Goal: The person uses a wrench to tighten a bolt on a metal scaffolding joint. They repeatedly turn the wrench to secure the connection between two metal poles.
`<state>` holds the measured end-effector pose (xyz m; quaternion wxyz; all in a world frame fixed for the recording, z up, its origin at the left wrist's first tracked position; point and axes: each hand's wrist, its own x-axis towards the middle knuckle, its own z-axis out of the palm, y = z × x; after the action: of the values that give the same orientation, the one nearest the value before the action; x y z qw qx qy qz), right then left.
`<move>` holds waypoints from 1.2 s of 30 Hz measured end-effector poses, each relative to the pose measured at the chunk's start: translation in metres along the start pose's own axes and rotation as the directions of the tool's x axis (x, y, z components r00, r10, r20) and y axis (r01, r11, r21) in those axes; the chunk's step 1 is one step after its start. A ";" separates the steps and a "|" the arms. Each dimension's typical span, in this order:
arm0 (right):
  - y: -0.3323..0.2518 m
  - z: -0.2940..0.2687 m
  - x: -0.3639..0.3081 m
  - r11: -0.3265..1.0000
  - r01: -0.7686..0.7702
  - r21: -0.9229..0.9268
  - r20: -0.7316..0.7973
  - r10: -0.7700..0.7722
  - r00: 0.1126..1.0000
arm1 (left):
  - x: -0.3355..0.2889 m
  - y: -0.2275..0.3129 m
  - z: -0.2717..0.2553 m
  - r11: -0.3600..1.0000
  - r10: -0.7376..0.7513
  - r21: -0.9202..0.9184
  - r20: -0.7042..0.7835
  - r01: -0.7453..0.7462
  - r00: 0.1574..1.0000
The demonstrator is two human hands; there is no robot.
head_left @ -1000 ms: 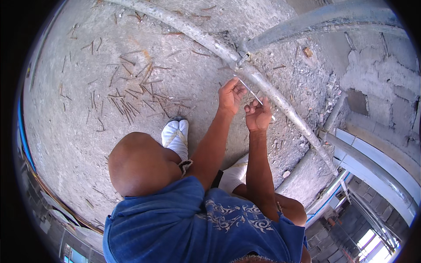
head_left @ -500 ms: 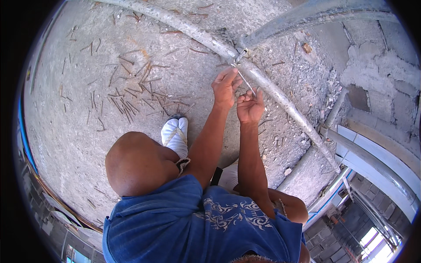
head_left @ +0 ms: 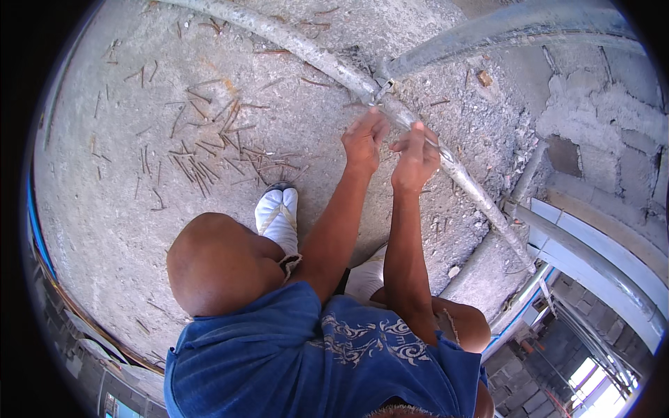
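I'm seeing the bare right hand [head_left: 417,160] shifting toward the long grey metal pipe [head_left: 329,63]; whether it or the left hand [head_left: 362,143] is gripping, I can't tell.

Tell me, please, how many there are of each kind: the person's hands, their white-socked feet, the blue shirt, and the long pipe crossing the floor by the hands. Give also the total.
Hands: 2 (left hand, right hand)
White-socked feet: 2 (left foot; right foot, partly hidden)
Blue shirt: 1
Long pipe: 1
Total: 6
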<state>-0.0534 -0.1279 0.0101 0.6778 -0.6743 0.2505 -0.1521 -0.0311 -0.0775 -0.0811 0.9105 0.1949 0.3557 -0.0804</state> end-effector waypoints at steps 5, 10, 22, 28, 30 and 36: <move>-0.018 0.072 0.015 0.522 0.613 -0.593 0.439 -0.429 0.789 | 0.005 -0.022 -0.032 0.992 -0.004 -0.119 0.239 0.034 0.971; 0.035 0.147 0.030 0.286 0.813 -0.507 0.753 -0.313 0.579 | 0.001 -0.034 -0.040 0.913 -0.343 0.224 -0.037 0.342 0.939; 0.088 0.150 0.047 0.062 0.801 -0.596 0.797 0.163 0.581 | -0.012 -0.023 -0.019 0.866 -0.385 0.341 -0.016 0.367 0.923; 0.062 0.143 0.046 0.243 0.813 -0.529 0.836 -0.018 0.549 | -0.004 -0.023 -0.025 0.862 -0.421 0.316 0.010 0.397 0.907; 0.057 0.140 0.045 0.313 0.808 -0.500 0.840 -0.055 0.541 | -0.003 -0.025 -0.033 0.905 -0.384 0.222 0.050 0.364 0.922; 0.067 0.146 0.052 0.255 0.800 -0.543 0.835 0.264 0.483 | 0.016 -0.020 -0.048 0.956 -0.278 0.106 0.008 0.275 0.961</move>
<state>0.0606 -0.0311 -0.0679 0.1328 -0.9446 -0.2070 0.2172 -0.0546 -0.0762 -0.1298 0.8829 0.1894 0.3645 -0.2275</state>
